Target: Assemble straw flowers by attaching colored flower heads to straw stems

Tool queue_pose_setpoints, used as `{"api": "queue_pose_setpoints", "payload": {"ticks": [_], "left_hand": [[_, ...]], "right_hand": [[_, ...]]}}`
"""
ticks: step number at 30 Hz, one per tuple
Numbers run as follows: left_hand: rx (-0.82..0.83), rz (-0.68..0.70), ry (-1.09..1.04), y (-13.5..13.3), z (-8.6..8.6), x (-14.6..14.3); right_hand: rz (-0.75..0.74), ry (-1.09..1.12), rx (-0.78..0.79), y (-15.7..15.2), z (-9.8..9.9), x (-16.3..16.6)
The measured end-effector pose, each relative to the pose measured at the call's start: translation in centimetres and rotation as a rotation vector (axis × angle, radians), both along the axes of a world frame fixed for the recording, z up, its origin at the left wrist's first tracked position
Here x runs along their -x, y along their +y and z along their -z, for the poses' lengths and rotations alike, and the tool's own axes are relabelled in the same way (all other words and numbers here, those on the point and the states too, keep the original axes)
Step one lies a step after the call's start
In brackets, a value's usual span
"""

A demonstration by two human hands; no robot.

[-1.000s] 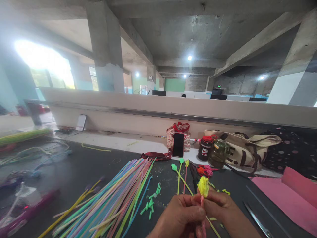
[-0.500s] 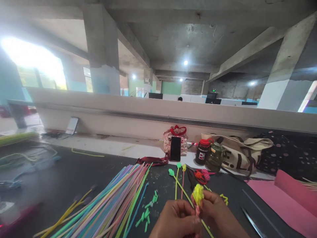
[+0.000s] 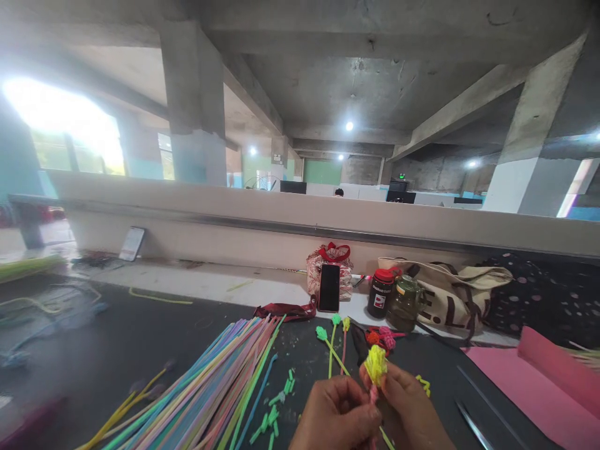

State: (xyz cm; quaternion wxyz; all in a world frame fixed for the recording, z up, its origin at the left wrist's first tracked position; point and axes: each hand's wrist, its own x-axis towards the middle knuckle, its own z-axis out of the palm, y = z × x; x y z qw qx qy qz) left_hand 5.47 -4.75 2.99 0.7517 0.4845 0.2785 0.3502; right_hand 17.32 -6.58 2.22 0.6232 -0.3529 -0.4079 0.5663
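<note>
My left hand (image 3: 334, 415) is closed in a pinch on the pink stem (image 3: 374, 394) of a pipe-cleaner flower. At its top is a bunched yellow flower head (image 3: 375, 366), held upright between the thumb and fingers of my right hand (image 3: 411, 400). Just beyond my hands lie finished-looking stems: two with green heads (image 3: 321, 334) and one with a yellow head (image 3: 346, 324). Cut green pieces (image 3: 273, 417) are scattered left of my left hand. A large bundle of pastel pipe cleaners (image 3: 201, 381) lies farther left.
Scissors-like metal blade (image 3: 472, 425) and pink sheet (image 3: 520, 381) lie at right. A phone (image 3: 329, 289) leans on a patterned bag (image 3: 313, 272) at the back. Beside it stand a black red-lidded jar (image 3: 380, 294), a green bottle (image 3: 404, 305) and a canvas bag (image 3: 450, 300). A low partition (image 3: 234, 209) runs behind.
The camera view has shifted slightly, so the background sits a little lower. Both hands keep hold of the flower, with the yellow head tilted slightly differently.
</note>
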Motion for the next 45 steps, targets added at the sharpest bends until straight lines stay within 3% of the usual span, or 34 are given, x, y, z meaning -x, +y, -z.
{"api": "queue_pose_setpoints", "payload": {"ticks": [12, 18, 23, 33, 41, 43, 45], "left_hand": [[-0.099, -0.091, 0.141, -0.3, 0.3, 0.8], [0.018, 0.052, 0.063, -0.2, 0.0, 1.3], [0.056, -0.007, 0.031, -0.3, 0.2, 1.4], [-0.106, -0.171, 0.193, 0.3, 1.8, 1.4], [0.077, -0.056, 0.063, 0.6, -0.9, 4.2], [0.105, -0.149, 0.020, 1.4, -1.3, 5.7], [0.152, -0.208, -0.069, 2.2, -1.2, 6.9]], "right_hand": [[-0.044, -0.072, -0.034, 0.2, 0.4, -0.9], [-0.152, -0.152, -0.016, 0.1, -0.3, -1.0], [-0.042, -0.139, 0.032, -0.2, -0.6, -1.1], [0.092, -0.460, -0.073, -0.4, -2.1, -0.2], [0.014, -0.335, -0.083, 1.7, -2.0, -0.4], [0.101, -0.484, -0.046, 3.6, -1.4, -1.2], [0.186, -0.920, 0.042, 5.8, -0.4, -1.7]]}}
